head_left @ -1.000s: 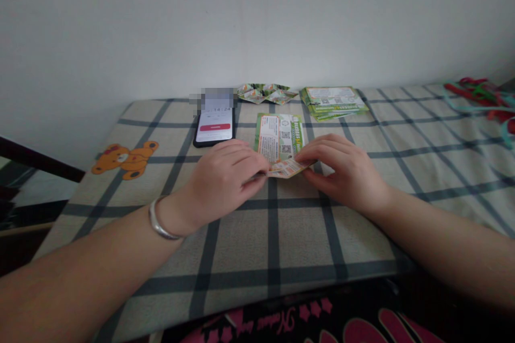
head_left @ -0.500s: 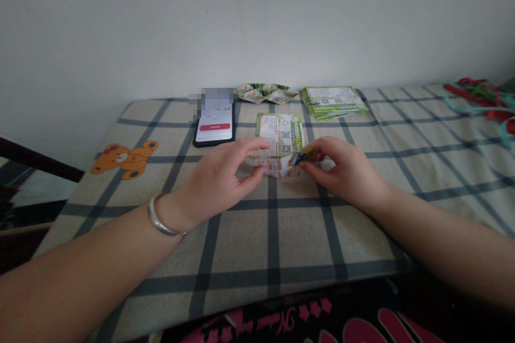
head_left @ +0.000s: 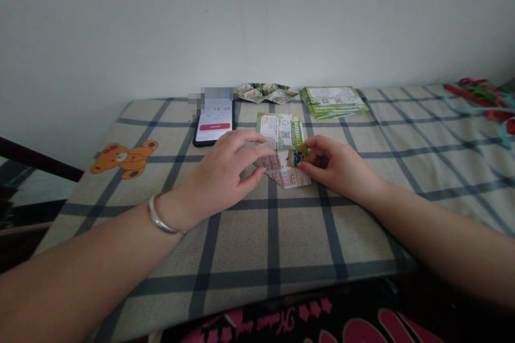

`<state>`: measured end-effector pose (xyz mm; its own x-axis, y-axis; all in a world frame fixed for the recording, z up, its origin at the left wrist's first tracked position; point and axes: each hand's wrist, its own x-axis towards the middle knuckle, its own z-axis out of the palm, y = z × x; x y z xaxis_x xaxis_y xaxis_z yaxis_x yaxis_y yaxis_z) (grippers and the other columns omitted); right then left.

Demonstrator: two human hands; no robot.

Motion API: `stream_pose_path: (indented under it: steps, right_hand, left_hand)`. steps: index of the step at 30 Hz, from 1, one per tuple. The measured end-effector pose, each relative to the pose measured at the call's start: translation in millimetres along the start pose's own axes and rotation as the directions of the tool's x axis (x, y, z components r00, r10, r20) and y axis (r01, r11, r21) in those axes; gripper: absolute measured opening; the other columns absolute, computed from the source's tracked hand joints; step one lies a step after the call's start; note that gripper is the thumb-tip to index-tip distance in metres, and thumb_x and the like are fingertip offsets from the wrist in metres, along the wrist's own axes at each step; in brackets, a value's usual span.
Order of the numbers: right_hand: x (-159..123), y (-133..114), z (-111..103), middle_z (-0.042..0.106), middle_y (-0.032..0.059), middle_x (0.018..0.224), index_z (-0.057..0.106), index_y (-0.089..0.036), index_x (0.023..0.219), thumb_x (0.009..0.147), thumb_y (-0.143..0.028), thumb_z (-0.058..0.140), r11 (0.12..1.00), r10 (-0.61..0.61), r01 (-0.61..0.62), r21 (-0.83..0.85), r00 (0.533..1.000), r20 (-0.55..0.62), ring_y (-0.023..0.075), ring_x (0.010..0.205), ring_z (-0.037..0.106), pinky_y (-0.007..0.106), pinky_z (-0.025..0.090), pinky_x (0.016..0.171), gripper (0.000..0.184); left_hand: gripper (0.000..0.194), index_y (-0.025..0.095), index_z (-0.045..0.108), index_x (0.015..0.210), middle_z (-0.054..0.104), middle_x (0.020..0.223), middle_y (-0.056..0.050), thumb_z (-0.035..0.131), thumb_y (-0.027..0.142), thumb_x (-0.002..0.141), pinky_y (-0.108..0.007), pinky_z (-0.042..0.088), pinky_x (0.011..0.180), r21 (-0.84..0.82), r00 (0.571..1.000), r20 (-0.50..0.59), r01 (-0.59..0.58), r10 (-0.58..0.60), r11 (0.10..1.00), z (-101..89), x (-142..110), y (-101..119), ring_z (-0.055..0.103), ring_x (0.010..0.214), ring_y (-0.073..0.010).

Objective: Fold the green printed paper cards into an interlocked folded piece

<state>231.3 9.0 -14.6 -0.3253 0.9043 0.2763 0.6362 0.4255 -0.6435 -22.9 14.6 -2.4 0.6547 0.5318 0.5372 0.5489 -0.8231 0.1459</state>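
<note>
A printed green-and-white paper leaflet [head_left: 292, 176] lies in front of me, partly folded. Its near part is turned to show a white side with orange blocks and a small yellow-and-dark picture. My right hand [head_left: 336, 165] pinches the right edge of the fold between thumb and fingers. At the left edge is my left hand [head_left: 237, 163], its thumb and fingertips curled about the paper, a silver bangle on the wrist. Behind the leaflet are several small folded paper pieces [head_left: 267, 94] and a stack of similar leaflets [head_left: 333, 102].
A phone [head_left: 215, 126] with a lit timer screen lies beyond my left hand. An orange bear cutout [head_left: 124, 159] is on the checked tablecloth [head_left: 237, 246] at left. Red, green and pale blue ribbon-like items [head_left: 483, 96] lie far right. A wall rises behind the table.
The leaflet's near part has been turned toward me and flattened, so more of its orange-blocked side shows. My left index finger has moved slightly nearer over the fold.
</note>
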Motion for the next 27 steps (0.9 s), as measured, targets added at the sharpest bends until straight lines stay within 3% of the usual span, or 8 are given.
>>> stream_pose_path:
  steps: [5,9,13,18,21,27]
  right_hand:
    - [1.1,-0.6,-0.2,0.058,-0.0053,0.064,0.056,-0.018,0.104,0.081,-0.033,0.066,1.000,0.028,-0.028,0.014,0.999,0.023,0.0112,0.056,0.053,0.026,0.042,0.053,0.030]
    - [1.1,0.6,0.1,0.057,-0.0064,0.064,0.055,-0.018,0.112,0.082,-0.031,0.065,0.999,0.021,-0.022,0.033,0.999,0.041,0.0109,0.055,0.053,0.025,0.041,0.052,0.035]
    - [0.4,0.7,-1.3,0.056,-0.0072,0.063,0.054,-0.018,0.118,0.082,-0.028,0.065,0.999,0.003,-0.005,0.048,0.999,0.054,0.0106,0.054,0.052,0.025,0.041,0.051,0.038]
    - [-0.5,-0.1,-7.1,0.061,-0.0033,0.067,0.062,-0.019,0.100,0.085,-0.031,0.062,1.000,-0.006,0.005,0.022,0.997,0.079,0.0117,0.058,0.055,0.025,0.041,0.053,0.019]
    - [-0.5,-0.7,-12.7,0.065,-0.0005,0.074,0.065,-0.020,0.095,0.084,-0.023,0.058,0.999,-0.041,0.041,0.001,0.992,0.123,0.0131,0.065,0.058,0.025,0.043,0.056,0.013]
    - [1.4,-2.9,-22.7,0.065,-0.0007,0.075,0.069,-0.019,0.092,0.075,-0.008,0.052,0.984,-0.154,0.170,-0.055,0.963,0.219,0.0116,0.062,0.055,0.025,0.042,0.058,0.027]
  left_hand:
    - [0.026,0.022,0.067,0.114,0.062,0.125,-0.007,0.056,0.016,0.091,-0.045,0.048,0.101,0.051,0.977,0.117,-0.184,0.177,0.982,-0.7,-0.6,4.5,0.055,0.118,-0.0237]
    - [0.026,0.023,0.067,0.116,0.066,0.123,-0.004,0.057,0.020,0.092,-0.045,0.048,0.102,0.085,0.946,0.203,-0.276,0.254,0.958,-0.9,-1.4,8.9,0.056,0.119,-0.0243]
    - [0.027,0.022,0.067,0.117,0.068,0.121,-0.004,0.055,0.021,0.093,-0.045,0.049,0.100,0.094,0.935,0.225,-0.300,0.273,0.949,-0.6,-0.2,9.5,0.059,0.113,-0.0235]
    - [0.027,0.022,0.066,0.119,0.068,0.121,-0.004,0.053,0.022,0.094,-0.045,0.049,0.100,0.100,0.931,0.235,-0.310,0.281,0.945,-0.3,0.2,8.0,0.061,0.111,-0.0232]
    - [0.028,0.021,0.065,0.120,0.068,0.120,-0.004,0.054,0.021,0.094,-0.044,0.049,0.100,0.089,0.929,0.234,-0.315,0.288,0.945,-0.1,-0.3,7.3,0.061,0.111,-0.0224]
    - [0.029,0.021,0.064,0.121,0.068,0.120,-0.006,0.056,0.021,0.093,-0.042,0.049,0.100,0.071,0.930,0.237,-0.304,0.280,0.950,0.2,-0.9,7.2,0.061,0.112,-0.0223]
